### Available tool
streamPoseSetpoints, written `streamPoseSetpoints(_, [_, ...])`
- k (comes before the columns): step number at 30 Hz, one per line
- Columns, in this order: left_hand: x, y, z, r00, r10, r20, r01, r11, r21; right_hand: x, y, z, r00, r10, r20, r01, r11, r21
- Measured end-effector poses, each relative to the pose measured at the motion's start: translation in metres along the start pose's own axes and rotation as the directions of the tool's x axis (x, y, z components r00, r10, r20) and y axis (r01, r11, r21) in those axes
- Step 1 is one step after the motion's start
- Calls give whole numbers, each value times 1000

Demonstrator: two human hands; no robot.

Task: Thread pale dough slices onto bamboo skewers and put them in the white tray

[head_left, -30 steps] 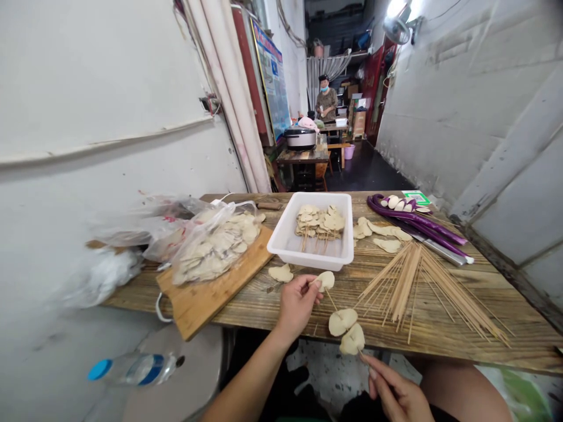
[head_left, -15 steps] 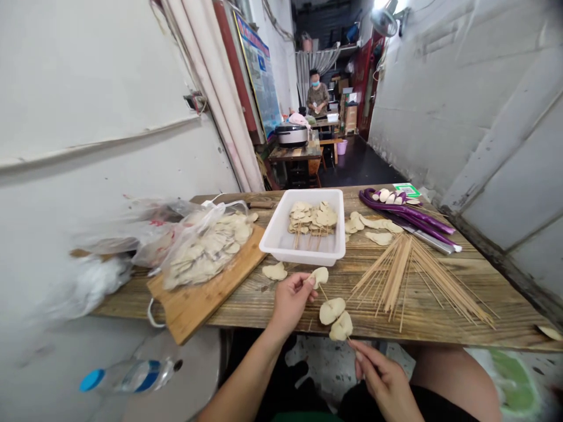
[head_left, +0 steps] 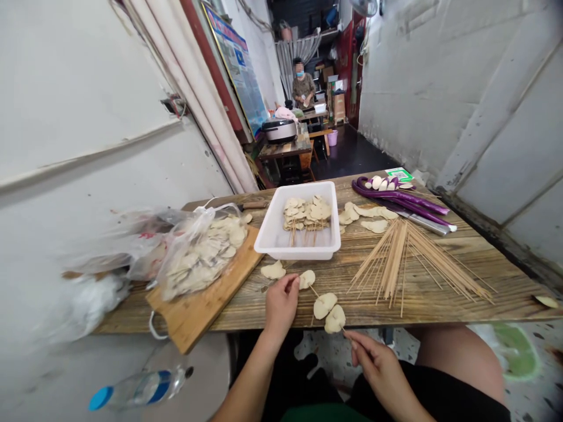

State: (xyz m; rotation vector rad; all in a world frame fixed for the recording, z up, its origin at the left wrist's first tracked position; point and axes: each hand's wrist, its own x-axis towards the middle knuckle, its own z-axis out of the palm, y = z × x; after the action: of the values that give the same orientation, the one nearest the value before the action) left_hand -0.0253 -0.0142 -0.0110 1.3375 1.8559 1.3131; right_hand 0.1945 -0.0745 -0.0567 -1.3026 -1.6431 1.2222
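Note:
My left hand point(head_left: 280, 303) pinches a pale eggplant slice point(head_left: 307, 279) at the tip of a thin bamboo skewer. Two more slices point(head_left: 329, 312) sit lower on the same skewer. My right hand point(head_left: 373, 362) grips the skewer's bottom end just below the table's front edge. One loose slice point(head_left: 273, 270) lies on the wooden table point(head_left: 440, 299) to the left of my left hand. A white plastic tray point(head_left: 299, 245) just beyond holds finished skewers.
A spread of bare bamboo skewers point(head_left: 409, 264) lies right of the tray. Purple eggplants point(head_left: 400, 196) and a knife lie at the far right. A cutting board point(head_left: 202, 305) carries a plastic bag of slices point(head_left: 200, 252). A water bottle point(head_left: 136, 388) lies lower left. A person point(head_left: 302, 85) stands far back.
The view has swung, so everything sits a little lower and left in the picture. Both hands keep their hold on the skewer and the top slice; my right hand has drawn slightly nearer.

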Motion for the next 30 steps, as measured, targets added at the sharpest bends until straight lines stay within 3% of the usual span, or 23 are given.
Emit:
streamPoseSetpoints(2, [1, -2, -5, 977, 212, 9, -210, 960, 184, 0, -3, -3, 1000, -19, 14, 20, 998, -65])
streamPoseSetpoints(4, [2, -6, -9, 911, 386, 146, -411, 880, 236, 1, -8, -7, 998, -45, 42, 50, 990, -129])
streamPoseSetpoints(8, [3, -15, -13, 768, 507, 390, -620, 741, 257, 2, -19, -15, 987, -110, 113, 138, 952, -273])
streamPoseSetpoints(13, [-2, -25, -15, 701, 483, 524, -702, 599, 387, 1, -23, -17, 971, -178, 158, 228, 886, -404])
streamPoseSetpoints(18, [-4, -32, -17, 677, 449, 584, -731, 505, 459, 0, -22, -16, 966, -147, 215, 243, 806, -540])
streamPoseSetpoints(30, [-3, -34, -16, 672, 481, 564, -738, 505, 449, 6, -32, -13, 961, -96, 258, 250, 698, -671])
